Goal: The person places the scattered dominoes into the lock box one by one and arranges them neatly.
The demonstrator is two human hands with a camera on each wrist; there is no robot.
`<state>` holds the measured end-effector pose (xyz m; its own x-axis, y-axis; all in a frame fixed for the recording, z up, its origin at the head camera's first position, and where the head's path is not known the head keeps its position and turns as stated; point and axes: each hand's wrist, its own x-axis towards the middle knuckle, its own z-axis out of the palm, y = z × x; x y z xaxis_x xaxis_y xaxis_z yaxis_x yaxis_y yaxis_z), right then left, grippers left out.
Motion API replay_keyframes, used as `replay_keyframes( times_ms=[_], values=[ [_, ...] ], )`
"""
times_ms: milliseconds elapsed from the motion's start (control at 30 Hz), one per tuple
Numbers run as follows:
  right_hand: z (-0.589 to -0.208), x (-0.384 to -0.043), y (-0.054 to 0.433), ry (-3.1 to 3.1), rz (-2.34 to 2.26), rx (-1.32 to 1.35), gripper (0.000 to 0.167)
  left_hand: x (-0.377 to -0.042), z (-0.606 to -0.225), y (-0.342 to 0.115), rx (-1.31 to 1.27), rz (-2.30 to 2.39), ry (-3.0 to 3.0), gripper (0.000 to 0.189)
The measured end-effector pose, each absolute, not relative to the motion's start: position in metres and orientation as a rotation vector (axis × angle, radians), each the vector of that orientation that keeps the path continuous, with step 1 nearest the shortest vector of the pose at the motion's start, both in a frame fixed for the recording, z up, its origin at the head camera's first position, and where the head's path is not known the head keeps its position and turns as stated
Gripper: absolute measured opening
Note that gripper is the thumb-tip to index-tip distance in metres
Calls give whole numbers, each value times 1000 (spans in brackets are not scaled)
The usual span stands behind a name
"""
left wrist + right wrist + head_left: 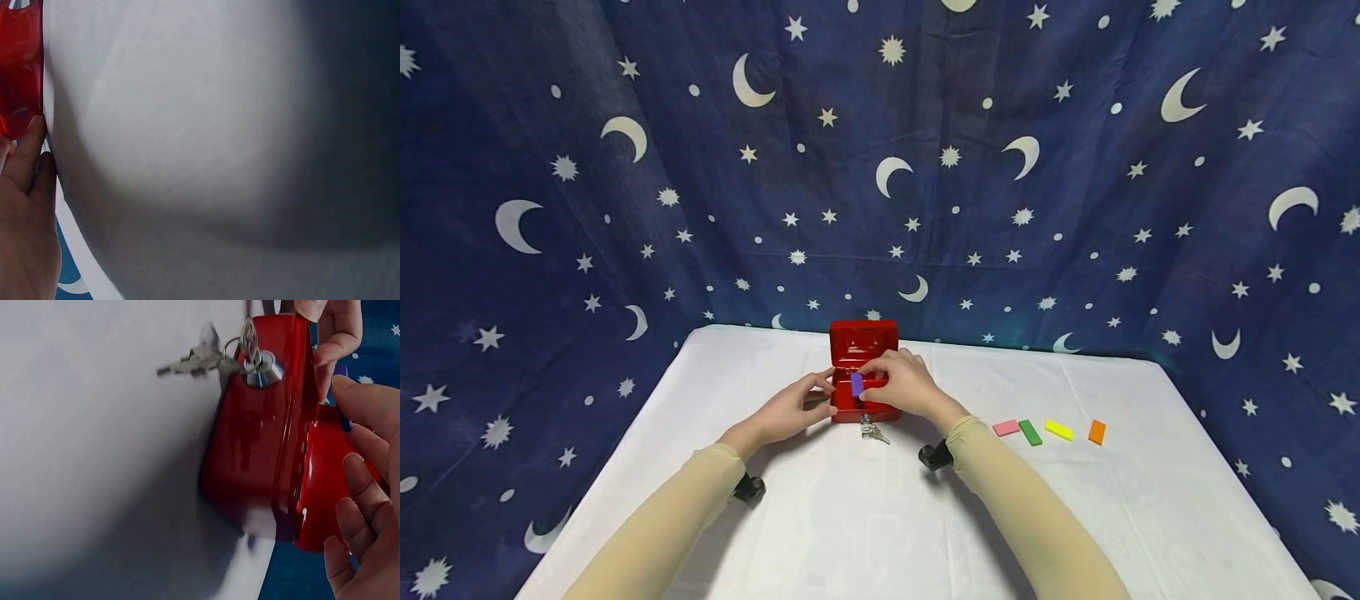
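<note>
A small red metal cash box [867,415] stands with its lid [863,333] raised, and keys [874,432] on a ring hang at its front lock. Over the inside of the box, my right hand [913,385] pinches a purple rectangular block [857,384] between thumb and finger; its other fingers are loosely bent. At the box's left side my left hand [793,408] holds the edge, thumb near the front corner and fingers toward the back. In the left wrist view, the left hand's fingers [28,150] touch the red box [22,69].
Right of the box lie a pink block [1006,427], a green block [1031,432], a yellow block [1059,430] and an orange block [1097,432]. A white cloth [850,533] covers the table. Behind it hangs a dark blue curtain [880,225] with moons and stars.
</note>
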<state>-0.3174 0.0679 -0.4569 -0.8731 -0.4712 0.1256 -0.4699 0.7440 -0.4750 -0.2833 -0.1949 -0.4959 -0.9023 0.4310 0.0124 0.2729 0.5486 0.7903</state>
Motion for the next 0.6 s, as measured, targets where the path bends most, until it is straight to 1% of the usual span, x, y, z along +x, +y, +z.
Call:
replay_keyframes(
  times_ms=[433, 600],
  values=[
    [-461, -321, 47, 2948, -641, -774, 43, -283, -496, -195, 595, 1248, 2618, 31],
    [-462, -320, 38, 2932, -600, -798, 43, -283, -496, -195, 594, 1260, 2617, 31]
  ],
)
